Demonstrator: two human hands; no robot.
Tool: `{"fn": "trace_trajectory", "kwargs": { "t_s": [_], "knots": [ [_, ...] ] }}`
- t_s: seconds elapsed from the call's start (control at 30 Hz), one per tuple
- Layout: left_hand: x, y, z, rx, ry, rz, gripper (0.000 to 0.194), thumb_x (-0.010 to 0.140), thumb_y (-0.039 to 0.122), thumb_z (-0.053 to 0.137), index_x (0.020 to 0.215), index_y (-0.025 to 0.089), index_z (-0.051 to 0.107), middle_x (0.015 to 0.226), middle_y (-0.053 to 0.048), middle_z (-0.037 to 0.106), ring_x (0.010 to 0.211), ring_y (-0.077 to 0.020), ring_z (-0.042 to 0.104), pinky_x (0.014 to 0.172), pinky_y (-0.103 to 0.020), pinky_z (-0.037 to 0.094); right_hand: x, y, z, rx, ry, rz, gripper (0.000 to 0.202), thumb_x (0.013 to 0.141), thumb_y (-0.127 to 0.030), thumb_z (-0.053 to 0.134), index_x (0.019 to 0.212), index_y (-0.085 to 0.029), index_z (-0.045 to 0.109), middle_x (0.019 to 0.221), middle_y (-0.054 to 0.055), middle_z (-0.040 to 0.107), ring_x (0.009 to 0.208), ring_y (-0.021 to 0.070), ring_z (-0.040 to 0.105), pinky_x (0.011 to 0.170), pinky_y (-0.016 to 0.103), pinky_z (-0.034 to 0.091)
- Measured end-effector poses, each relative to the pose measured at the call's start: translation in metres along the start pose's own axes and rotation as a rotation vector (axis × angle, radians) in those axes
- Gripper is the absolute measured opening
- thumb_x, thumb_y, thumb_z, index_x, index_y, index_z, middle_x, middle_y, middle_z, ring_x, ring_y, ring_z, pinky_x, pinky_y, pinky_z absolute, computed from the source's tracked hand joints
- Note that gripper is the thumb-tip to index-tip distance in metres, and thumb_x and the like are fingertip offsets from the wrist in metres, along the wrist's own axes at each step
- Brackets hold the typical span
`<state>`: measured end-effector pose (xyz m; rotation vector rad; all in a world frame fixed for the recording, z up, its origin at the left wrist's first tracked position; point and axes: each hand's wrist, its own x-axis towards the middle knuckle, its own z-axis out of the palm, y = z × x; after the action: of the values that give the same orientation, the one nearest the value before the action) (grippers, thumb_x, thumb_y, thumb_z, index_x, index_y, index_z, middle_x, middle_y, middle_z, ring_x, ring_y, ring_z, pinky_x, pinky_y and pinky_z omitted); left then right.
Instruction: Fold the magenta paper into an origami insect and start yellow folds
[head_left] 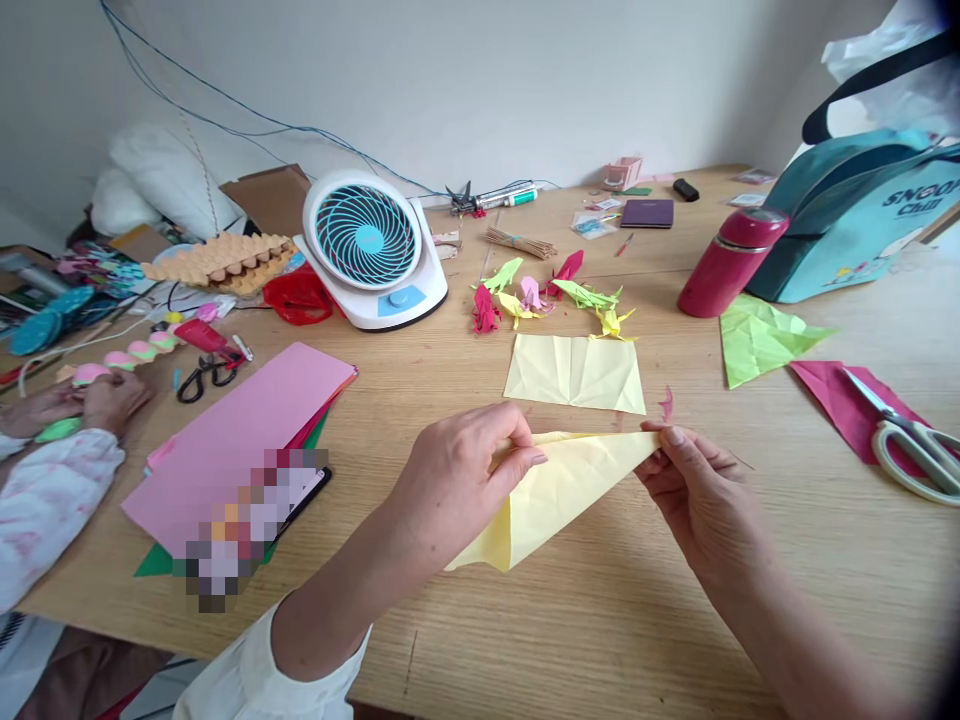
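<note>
A pale yellow sheet of paper [570, 492], folded and creased to a point at its right end, is held above the table between my two hands. My left hand [480, 460] pinches its upper edge on the left between thumb and fingers. The pointed right corner is gripped between the thumb and fingers of my right hand [686, 470]. Just beyond lies a second creased yellow paper [576, 372], flat on the wood. Behind it sit several folded paper figures [589, 296] in green, yellow, pink and red.
A fan [367, 240], stacked coloured paper [255, 430] and a phone [304, 505] are to the left. A co-worker's hands [112, 400] work at far left. On the right are a red bottle [731, 262], a teal bag [847, 220], green paper [769, 335] and scissors [911, 445].
</note>
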<state>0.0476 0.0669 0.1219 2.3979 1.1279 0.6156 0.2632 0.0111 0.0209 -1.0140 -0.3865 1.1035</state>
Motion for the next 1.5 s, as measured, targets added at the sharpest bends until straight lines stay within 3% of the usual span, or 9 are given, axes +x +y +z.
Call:
{"fn": "trace_trajectory", "kwargs": {
  "t_s": [0.27, 0.33, 0.47, 0.57, 0.63, 0.8, 1.07, 1.23, 1.5],
  "knots": [
    [-0.003, 0.0, 0.001, 0.008, 0.021, 0.033, 0.014, 0.088, 0.016, 0.067, 0.081, 0.019, 0.056, 0.077, 0.006, 0.068, 0.072, -0.0105, 0.065, 0.063, -0.022, 0.041, 0.001, 0.002, -0.001, 0.008, 0.011, -0.03, 0.03, 0.063, -0.038, 0.089, 0.081, -0.017, 0.08, 0.06, -0.002, 0.06, 0.061, 0.0049, 0.052, 0.06, 0.011, 0.051],
    [-0.003, -0.001, 0.001, 0.008, 0.029, 0.036, 0.01, 0.088, 0.016, 0.068, 0.091, 0.019, 0.059, 0.079, 0.006, 0.07, 0.074, -0.0111, 0.066, 0.065, -0.022, 0.043, 0.001, 0.001, 0.0, 0.015, 0.017, -0.028, 0.029, 0.062, -0.038, 0.09, 0.079, -0.017, 0.079, 0.06, -0.002, 0.06, 0.061, 0.0047, 0.052, 0.06, 0.011, 0.051],
    [-0.002, -0.002, 0.002, 0.007, 0.032, 0.082, 0.024, 0.089, 0.015, 0.066, 0.112, 0.019, 0.064, 0.094, 0.002, 0.075, 0.082, -0.0128, 0.069, 0.07, -0.024, 0.046, 0.0, 0.001, 0.0, 0.017, 0.02, -0.036, 0.026, 0.062, -0.037, 0.09, 0.077, -0.018, 0.079, 0.061, -0.003, 0.061, 0.061, 0.0047, 0.052, 0.063, 0.012, 0.053],
    [-0.001, -0.005, 0.003, -0.005, 0.033, 0.123, 0.015, 0.091, 0.017, 0.064, 0.105, 0.019, 0.068, 0.101, 0.001, 0.075, 0.087, -0.0134, 0.069, 0.074, -0.025, 0.047, 0.0, 0.002, -0.001, -0.003, 0.009, -0.037, 0.026, 0.065, -0.038, 0.088, 0.08, -0.018, 0.079, 0.061, -0.002, 0.061, 0.06, 0.005, 0.053, 0.061, 0.012, 0.053],
    [-0.001, -0.006, 0.003, -0.002, 0.017, 0.114, 0.008, 0.092, 0.018, 0.063, 0.095, 0.019, 0.07, 0.093, 0.002, 0.075, 0.085, -0.0133, 0.068, 0.073, -0.024, 0.046, 0.0, 0.003, -0.002, -0.014, 0.001, -0.037, 0.025, 0.067, -0.038, 0.087, 0.081, -0.019, 0.08, 0.061, -0.002, 0.061, 0.06, 0.0053, 0.053, 0.061, 0.012, 0.053],
    [-0.002, -0.004, 0.001, 0.002, -0.015, 0.046, 0.012, 0.091, 0.018, 0.062, 0.08, 0.019, 0.066, 0.082, 0.004, 0.072, 0.078, -0.0124, 0.066, 0.068, -0.024, 0.043, 0.0, 0.003, -0.002, -0.015, -0.015, -0.073, 0.023, 0.068, -0.038, 0.087, 0.081, -0.02, 0.08, 0.06, -0.003, 0.061, 0.061, 0.006, 0.054, 0.066, 0.014, 0.055],
    [0.002, -0.003, -0.002, 0.016, -0.053, 0.01, 0.015, 0.093, 0.02, 0.059, 0.078, 0.019, 0.062, 0.078, 0.005, 0.068, 0.076, -0.0114, 0.063, 0.066, -0.024, 0.039, -0.001, 0.004, -0.003, -0.034, -0.002, -0.069, 0.023, 0.067, -0.039, 0.088, 0.081, -0.022, 0.08, 0.071, -0.002, 0.069, 0.065, 0.0052, 0.057, 0.066, 0.012, 0.053],
    [0.004, -0.005, -0.005, 0.017, -0.068, 0.019, 0.014, 0.092, 0.018, 0.058, 0.078, 0.02, 0.061, 0.077, 0.004, 0.065, 0.074, -0.0117, 0.06, 0.066, -0.024, 0.038, 0.0, 0.005, -0.005, -0.071, -0.002, -0.092, 0.018, 0.069, -0.037, 0.086, 0.082, -0.026, 0.08, 0.076, -0.001, 0.071, 0.064, 0.0076, 0.056, 0.064, 0.018, 0.054],
    [-0.002, -0.001, -0.016, 0.108, -0.012, 0.167, 0.016, 0.095, 0.019, 0.055, 0.08, 0.02, 0.06, 0.077, 0.002, 0.062, 0.076, -0.0133, 0.057, 0.069, -0.026, 0.038, -0.003, 0.004, -0.002, -0.16, -0.048, -0.239, 0.014, 0.072, -0.038, 0.083, 0.082, -0.028, 0.081, 0.074, 0.001, 0.072, 0.062, 0.0122, 0.057, 0.062, 0.028, 0.052]
  ]
}}
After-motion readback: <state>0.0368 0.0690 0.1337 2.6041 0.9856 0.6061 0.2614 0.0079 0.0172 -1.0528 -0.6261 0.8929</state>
